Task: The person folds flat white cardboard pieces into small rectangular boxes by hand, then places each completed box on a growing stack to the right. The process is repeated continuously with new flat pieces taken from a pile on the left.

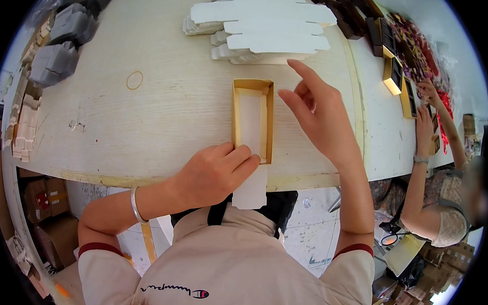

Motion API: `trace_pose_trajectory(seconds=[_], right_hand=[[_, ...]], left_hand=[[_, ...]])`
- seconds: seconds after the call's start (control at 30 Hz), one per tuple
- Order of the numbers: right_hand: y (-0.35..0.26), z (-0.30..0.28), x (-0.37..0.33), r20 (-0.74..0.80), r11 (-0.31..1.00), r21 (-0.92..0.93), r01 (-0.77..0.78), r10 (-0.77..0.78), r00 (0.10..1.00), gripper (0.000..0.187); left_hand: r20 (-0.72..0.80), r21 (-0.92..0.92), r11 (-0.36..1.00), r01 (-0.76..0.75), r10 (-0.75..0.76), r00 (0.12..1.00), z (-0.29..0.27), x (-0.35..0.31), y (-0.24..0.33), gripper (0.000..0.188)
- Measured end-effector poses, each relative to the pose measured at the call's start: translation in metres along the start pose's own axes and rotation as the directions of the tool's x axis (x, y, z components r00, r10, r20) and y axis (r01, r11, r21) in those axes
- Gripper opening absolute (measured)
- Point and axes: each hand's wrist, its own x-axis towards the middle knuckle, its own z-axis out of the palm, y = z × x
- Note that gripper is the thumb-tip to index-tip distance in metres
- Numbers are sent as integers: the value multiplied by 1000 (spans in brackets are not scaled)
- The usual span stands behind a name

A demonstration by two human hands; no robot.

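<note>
The person wears a cream short-sleeved shirt (240, 265) with dark red sleeve cuffs and a silver bangle (137, 204) on the left wrist.

head cam | worn, looks steeply down | close over table (148, 122) edge | fisheye, single view
</note>
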Motion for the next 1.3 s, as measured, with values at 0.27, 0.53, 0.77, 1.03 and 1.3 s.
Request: trace_pose_trajectory(seconds=[0.27, 0.53, 0.77, 1.03, 1.3], right_hand=[[-5, 43, 25, 44, 970, -231, 73, -65, 997, 12], [-8, 42, 36, 151, 968, -212, 132, -101, 983, 7], [-6, 4, -75, 17, 797, -265, 542, -559, 829, 31], [-9, 33, -100, 174, 874, -106, 474, -453, 874, 43], [-13, 30, -106, 191, 861, -129, 492, -466, 864, 56]], left_hand=[[45, -4, 1000, -23, 23, 999, -4, 0, -2, 24], [63, -2, 1000, -10, 10, 998, -3, 1, 1, 24], [54, -63, 998, 0, 4, 999, -6, -1, -8, 19], [2, -125, 992, 7, -7, 1000, 0, 1, -10, 11], [-9, -124, 991, 38, -40, 999, 0, -2, -4, 12]])
